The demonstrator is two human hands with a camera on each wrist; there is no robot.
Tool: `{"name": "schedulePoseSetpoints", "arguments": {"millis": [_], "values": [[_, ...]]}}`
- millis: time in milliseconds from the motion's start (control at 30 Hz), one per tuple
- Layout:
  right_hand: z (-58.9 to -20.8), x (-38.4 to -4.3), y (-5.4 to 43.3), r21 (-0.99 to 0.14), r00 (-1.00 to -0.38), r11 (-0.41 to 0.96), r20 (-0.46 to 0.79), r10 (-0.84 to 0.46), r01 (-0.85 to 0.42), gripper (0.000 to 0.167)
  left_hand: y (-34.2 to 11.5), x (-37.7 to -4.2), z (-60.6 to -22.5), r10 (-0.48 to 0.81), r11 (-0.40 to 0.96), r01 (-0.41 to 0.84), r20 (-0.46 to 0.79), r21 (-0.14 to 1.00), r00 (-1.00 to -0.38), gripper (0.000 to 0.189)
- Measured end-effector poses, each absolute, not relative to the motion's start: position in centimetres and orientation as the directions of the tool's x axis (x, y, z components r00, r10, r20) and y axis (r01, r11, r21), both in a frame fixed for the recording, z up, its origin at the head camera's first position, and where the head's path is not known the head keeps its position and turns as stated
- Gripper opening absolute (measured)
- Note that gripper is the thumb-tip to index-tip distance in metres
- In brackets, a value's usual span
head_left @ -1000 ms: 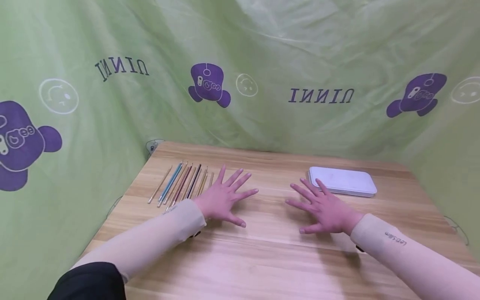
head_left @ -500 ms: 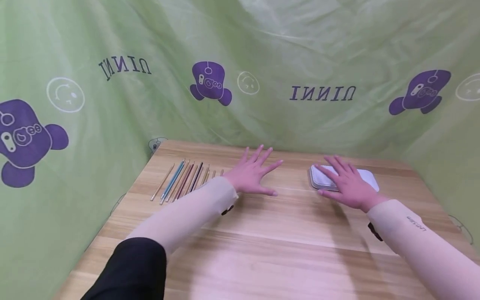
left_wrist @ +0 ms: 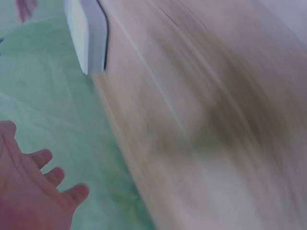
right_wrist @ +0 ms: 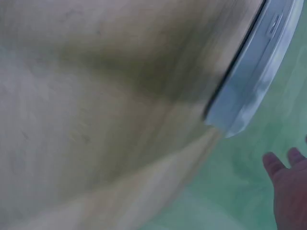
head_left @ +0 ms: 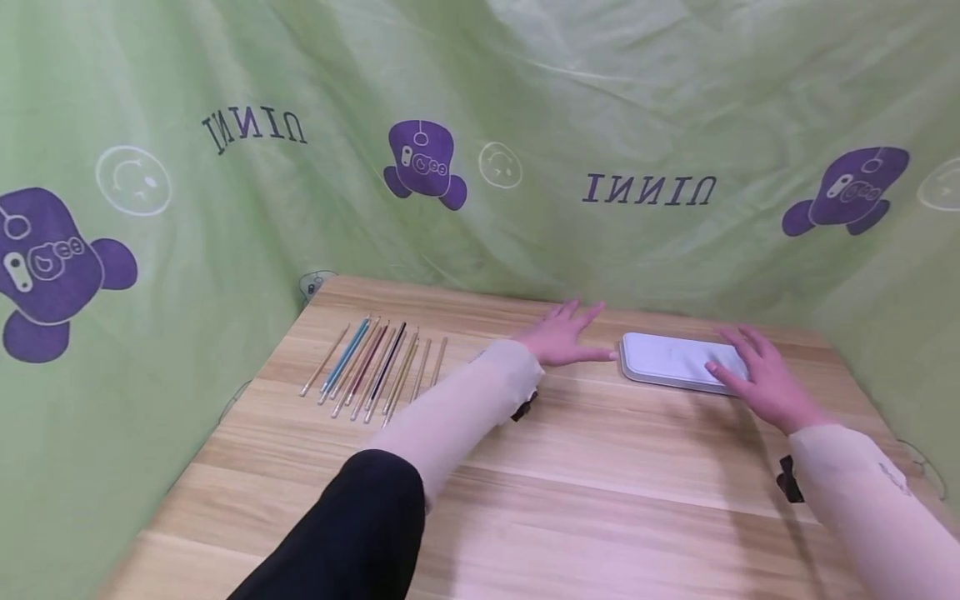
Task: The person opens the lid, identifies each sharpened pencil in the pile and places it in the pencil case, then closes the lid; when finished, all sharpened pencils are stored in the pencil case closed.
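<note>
A flat white tin case [head_left: 671, 360] with rounded corners lies at the back right of the wooden table. My left hand [head_left: 562, 337] is just off its left end, fingers spread and thumb pointing at the case. Over the right end, my right hand [head_left: 772, 385] overlaps the case in the head view, fingers apart and slightly bent. Neither hand grips anything. In the left wrist view the case [left_wrist: 88, 36] shows beyond the spread fingers of the left hand [left_wrist: 36, 187]. A grey side of the case [right_wrist: 247, 81] shows in the right wrist view, above the right hand [right_wrist: 292, 194].
Several pencils [head_left: 387, 361] lie side by side at the back left of the table [head_left: 525, 517], among them blue, dark red, black and plain wood ones. A green curtain [head_left: 525, 250] with purple prints hangs behind the table's back edge and at both sides.
Both hands have moved to the right and away from the body, from the middle of the table to the two ends of the case. The pencils and case stay in place.
</note>
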State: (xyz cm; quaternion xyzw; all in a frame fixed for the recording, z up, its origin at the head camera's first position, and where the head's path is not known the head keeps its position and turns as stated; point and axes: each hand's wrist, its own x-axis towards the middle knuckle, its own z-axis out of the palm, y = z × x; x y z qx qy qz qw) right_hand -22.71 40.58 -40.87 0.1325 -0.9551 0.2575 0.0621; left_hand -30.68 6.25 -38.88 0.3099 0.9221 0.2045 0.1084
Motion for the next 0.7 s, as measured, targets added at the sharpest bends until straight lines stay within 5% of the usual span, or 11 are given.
{"name": "schedulePoseSetpoints", "arguments": {"millis": [300,500,700], "values": [[-41.8,-22.7,43.2,-0.629,-0.998,0.776,0.004,-0.063,-0.051,0.086,10.9,-29.6,-40.8,0.508,0.467,0.173,-0.103,0.867,-0.855,0.095],[-42.2,-23.2,43.4,-0.67,-0.991,0.734,-0.131,0.027,0.109,0.105,13.1,-28.5,-42.3,0.418,0.35,0.001,-0.155,0.937,-0.895,0.094],[-43.1,-23.6,43.2,-0.661,-0.984,0.733,-0.163,0.07,0.162,0.111,15.0,-28.4,-44.3,0.398,0.242,-0.016,-0.114,0.97,-0.91,0.061]]}}
